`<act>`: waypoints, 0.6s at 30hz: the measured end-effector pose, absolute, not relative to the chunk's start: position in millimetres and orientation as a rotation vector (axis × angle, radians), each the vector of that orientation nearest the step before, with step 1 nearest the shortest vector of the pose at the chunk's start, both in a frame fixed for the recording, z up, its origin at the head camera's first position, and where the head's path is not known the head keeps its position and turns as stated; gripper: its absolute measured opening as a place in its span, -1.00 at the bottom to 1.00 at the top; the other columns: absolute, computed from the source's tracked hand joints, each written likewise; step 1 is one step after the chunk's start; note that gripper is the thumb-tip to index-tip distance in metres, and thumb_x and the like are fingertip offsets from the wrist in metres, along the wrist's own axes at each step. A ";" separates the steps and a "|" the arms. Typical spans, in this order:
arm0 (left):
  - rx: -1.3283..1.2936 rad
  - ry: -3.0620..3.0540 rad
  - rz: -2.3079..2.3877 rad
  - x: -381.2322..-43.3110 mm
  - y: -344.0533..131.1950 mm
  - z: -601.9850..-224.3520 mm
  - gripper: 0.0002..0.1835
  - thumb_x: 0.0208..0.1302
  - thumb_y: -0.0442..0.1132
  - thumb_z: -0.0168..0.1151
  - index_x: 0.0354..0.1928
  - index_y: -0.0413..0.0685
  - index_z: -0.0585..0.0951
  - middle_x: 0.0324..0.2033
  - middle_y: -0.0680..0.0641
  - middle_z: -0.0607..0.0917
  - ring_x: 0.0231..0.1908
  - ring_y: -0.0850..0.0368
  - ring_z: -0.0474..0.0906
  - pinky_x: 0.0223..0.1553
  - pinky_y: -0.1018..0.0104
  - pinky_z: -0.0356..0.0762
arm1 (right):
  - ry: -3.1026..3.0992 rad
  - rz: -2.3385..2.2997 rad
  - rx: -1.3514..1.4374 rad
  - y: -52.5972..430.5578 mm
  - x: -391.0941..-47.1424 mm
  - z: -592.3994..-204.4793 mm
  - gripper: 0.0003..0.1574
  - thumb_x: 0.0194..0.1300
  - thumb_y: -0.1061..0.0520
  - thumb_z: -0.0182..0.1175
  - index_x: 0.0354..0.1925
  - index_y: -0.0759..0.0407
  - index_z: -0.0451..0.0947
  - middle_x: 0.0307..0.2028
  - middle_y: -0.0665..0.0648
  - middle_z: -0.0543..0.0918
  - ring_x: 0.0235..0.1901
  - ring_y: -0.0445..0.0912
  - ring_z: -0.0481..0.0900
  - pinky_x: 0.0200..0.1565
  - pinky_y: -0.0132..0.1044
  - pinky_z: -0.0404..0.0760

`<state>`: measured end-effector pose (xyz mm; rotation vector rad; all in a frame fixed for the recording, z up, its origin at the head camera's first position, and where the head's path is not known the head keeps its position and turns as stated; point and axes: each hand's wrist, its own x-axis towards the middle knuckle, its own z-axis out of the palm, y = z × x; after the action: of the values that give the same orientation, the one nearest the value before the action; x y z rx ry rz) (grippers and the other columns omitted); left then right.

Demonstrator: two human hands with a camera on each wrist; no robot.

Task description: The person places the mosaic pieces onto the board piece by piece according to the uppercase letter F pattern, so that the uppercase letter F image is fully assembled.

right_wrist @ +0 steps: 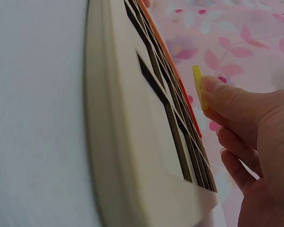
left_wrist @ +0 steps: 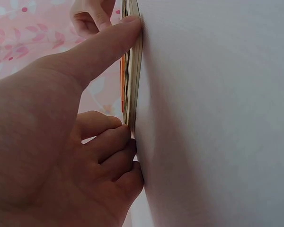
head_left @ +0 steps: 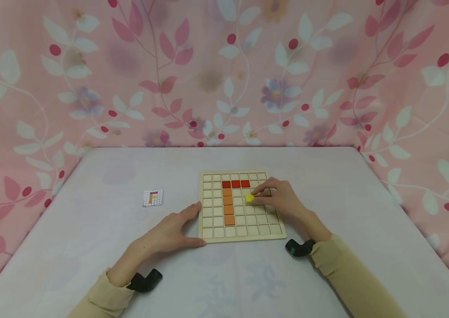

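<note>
A square wooden grid board (head_left: pixel 242 240) lies on the table. It carries a row of red tiles (head_left: pixel 235 184) and, below its left end, a column of orange tiles (head_left: pixel 228 209). My right hand (head_left: pixel 284 199) pinches a small yellow tile (head_left: pixel 250 198) between thumb and forefinger. In the right wrist view, that yellow tile (right_wrist: pixel 199 87) stands tilted just off the board's surface. My left hand (head_left: pixel 170 232) rests against the board's left edge, thumb at the near corner. In the left wrist view, its thumb (left_wrist: pixel 104 47) is stretched out and the other fingers bend loosely.
A small printed pattern card (head_left: pixel 153 197) lies left of the board, showing a coloured shape on a grid. White cloth (head_left: pixel 121 176) covers the table. Floral pink fabric (head_left: pixel 224 88) hangs behind and along the sides. Dark wrist cameras (head_left: pixel 145 281) sit on both wrists.
</note>
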<state>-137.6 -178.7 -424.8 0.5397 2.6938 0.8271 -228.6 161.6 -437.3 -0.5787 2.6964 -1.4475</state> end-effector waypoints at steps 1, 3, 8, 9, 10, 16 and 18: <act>0.539 2.695 0.827 -137.5 -178.8 -424.9 0.12 0.06 0.26 0.46 0.56 0.00 0.14 0.52 -0.06 0.22 0.51 -0.07 0.13 0.43 -0.20 0.14 | 2.696 -1.442 -0.587 158.6 -228.4 -437.6 -0.75 0.01 -0.03 0.58 -0.27 -0.14 0.79 -0.22 -0.05 0.67 -0.09 -0.09 0.55 0.13 -0.08 0.41; 0.541 2.696 0.827 -137.0 -178.9 -424.7 0.12 0.06 0.26 0.46 0.56 0.00 0.14 0.53 -0.06 0.21 0.51 -0.07 0.13 0.43 -0.20 0.14 | 2.700 -1.426 -0.620 152.8 -227.9 -438.1 -0.75 0.03 -0.03 0.57 -0.26 -0.13 0.79 -0.21 -0.06 0.68 -0.07 -0.10 0.56 0.15 -0.06 0.43; 0.533 2.698 0.820 -136.5 -179.8 -424.3 0.13 0.05 0.26 0.47 0.57 0.02 0.13 0.53 -0.05 0.20 0.51 -0.06 0.13 0.44 -0.18 0.15 | 2.691 -1.406 -0.706 140.8 -227.3 -438.0 -0.75 0.07 0.01 0.54 -0.23 -0.05 0.78 -0.20 -0.05 0.69 -0.06 -0.10 0.57 0.10 -0.05 0.48; 0.533 2.699 0.820 -136.4 -180.1 -424.3 0.13 0.05 0.26 0.47 0.57 0.02 0.13 0.53 -0.05 0.20 0.51 -0.06 0.13 0.43 -0.19 0.15 | 2.691 -1.400 -0.715 138.8 -227.7 -438.4 -0.76 0.08 0.01 0.54 -0.23 -0.04 0.78 -0.20 -0.06 0.69 -0.07 -0.10 0.57 0.08 -0.08 0.49; 0.534 2.699 0.820 -136.4 -180.3 -424.3 0.13 0.05 0.26 0.47 0.57 0.01 0.13 0.53 -0.05 0.20 0.51 -0.06 0.13 0.43 -0.19 0.16 | 2.694 -1.395 -0.726 137.0 -228.0 -438.8 -0.76 0.08 0.01 0.54 -0.23 -0.05 0.78 -0.21 -0.06 0.68 -0.09 -0.11 0.57 0.04 -0.10 0.50; 0.542 2.699 0.821 -137.1 -180.0 -424.7 0.12 0.06 0.26 0.46 0.57 0.01 0.14 0.53 -0.06 0.21 0.51 -0.06 0.13 0.44 -0.21 0.13 | 2.770 -1.337 -0.804 132.1 -231.7 -447.3 -0.78 0.07 -0.01 0.54 -0.25 -0.10 0.78 -0.26 -0.10 0.67 -0.17 -0.16 0.55 -0.07 -0.18 0.52; 0.543 2.700 0.819 -137.4 -179.8 -424.3 0.12 0.06 0.26 0.46 0.57 0.02 0.14 0.52 -0.06 0.21 0.51 -0.05 0.13 0.44 -0.20 0.13 | 2.792 -1.334 -0.825 131.6 -231.9 -449.4 -0.78 0.07 0.00 0.54 -0.25 -0.10 0.78 -0.27 -0.11 0.68 -0.15 -0.16 0.56 -0.04 -0.17 0.53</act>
<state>-137.4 -179.8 -424.3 0.5430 2.6996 0.8185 -231.9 131.6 -449.4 -0.8246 2.7923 -1.3343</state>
